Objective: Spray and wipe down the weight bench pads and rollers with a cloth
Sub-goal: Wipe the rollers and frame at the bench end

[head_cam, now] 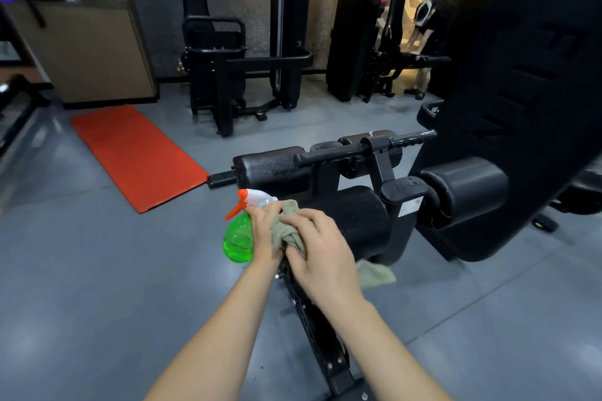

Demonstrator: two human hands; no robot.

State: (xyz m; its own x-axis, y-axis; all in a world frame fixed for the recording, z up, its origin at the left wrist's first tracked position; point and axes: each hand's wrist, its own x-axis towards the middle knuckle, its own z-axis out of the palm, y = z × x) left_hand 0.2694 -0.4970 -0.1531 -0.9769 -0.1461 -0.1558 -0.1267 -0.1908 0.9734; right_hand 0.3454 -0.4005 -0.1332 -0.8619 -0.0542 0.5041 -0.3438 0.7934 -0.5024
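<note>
Spray bottle left of cloth, both before lower roller; upper roller behind; mat on floor, left.

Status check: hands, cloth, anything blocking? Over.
Left hand grips spray bottle. Right hand grips cloth, bunched between both hands, by lower roller. Nothing blocking.

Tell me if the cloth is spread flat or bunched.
Bunched up: the cloth is crumpled between the left hand, which also holds the spray bottle, and right hand; one end hangs loose.
</note>
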